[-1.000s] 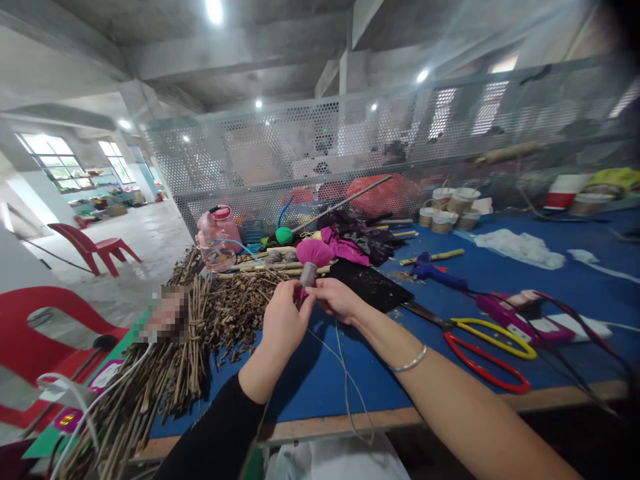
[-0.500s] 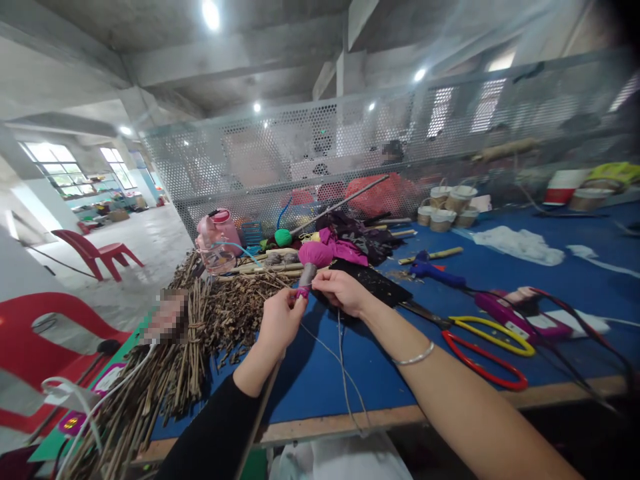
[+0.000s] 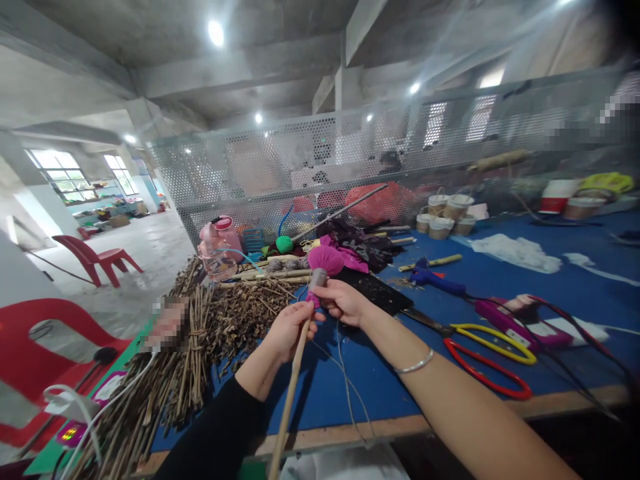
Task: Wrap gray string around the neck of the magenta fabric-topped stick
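A thin wooden stick [image 3: 290,407] slants up from the table's front edge, topped by a magenta cloth-covered ball [image 3: 326,261]. Grey wrapping [image 3: 317,279] circles the neck just under the ball, with a bit of magenta cloth showing below it. My left hand [image 3: 289,328] is closed around the stick beneath this neck. At the right side of the wrapping, the fingers of my right hand [image 3: 345,301] are pinched against it. A thin pale cord [image 3: 346,383] hangs in a loop below my right hand; its upper end is hidden by the fingers.
Bundled dry twigs [image 3: 193,353] and brown plant bits [image 3: 240,313] lie left. Large scissors [image 3: 493,343], a blue glue gun [image 3: 440,279] and a purple power strip [image 3: 530,327] lie right. Small pots [image 3: 443,217] stand before a perforated metal screen [image 3: 240,160]. Red chairs [image 3: 45,333] stand left.
The ball end has shifted slightly right. The stick has swung clear of my left forearm and shows in full. My right fingers have closed in nearer the wrapping.
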### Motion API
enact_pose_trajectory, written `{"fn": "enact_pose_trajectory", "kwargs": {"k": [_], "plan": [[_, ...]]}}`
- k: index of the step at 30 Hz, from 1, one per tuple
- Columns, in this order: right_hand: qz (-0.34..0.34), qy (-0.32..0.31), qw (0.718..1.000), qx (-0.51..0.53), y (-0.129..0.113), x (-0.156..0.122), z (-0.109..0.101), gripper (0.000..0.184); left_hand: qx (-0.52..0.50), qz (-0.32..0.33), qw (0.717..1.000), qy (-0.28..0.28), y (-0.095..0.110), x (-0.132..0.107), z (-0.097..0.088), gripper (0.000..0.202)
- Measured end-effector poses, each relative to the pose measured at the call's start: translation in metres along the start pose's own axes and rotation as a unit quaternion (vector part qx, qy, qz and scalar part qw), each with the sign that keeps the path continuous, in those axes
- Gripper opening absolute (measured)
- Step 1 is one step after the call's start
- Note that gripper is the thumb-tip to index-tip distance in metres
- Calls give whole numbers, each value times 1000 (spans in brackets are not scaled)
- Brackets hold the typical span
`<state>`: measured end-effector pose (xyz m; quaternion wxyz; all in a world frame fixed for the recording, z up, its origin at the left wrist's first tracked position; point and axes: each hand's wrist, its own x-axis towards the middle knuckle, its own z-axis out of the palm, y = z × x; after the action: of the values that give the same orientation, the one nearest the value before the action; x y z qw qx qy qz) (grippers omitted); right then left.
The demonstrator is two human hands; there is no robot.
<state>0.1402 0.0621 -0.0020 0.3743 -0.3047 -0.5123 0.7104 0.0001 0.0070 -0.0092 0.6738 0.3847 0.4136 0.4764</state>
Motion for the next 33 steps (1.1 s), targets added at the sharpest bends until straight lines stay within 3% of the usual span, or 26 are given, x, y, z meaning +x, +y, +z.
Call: {"fn": "enact_pose_trajectory", "kwargs": {"k": [6,10,17,21,33], "plan": [[9,7,996,-87,7,-1,7,31,14,25,999,21,-3,-6,8,31],[-30,-7,994,-103,3,-2,10,30,30,42,999,19,1,-6,6,37],[12,-26,985,-171,-18,-14,-6,17,9,46,999,1,4,-11,7,31],[2,-66,990,-126,-21,-18,-7,24,47,53,997,14,1,-12,12,31],[-33,-19,994,-103,-11,-11,3,25,-25,83,996,15,9,-11,7,31]]}}
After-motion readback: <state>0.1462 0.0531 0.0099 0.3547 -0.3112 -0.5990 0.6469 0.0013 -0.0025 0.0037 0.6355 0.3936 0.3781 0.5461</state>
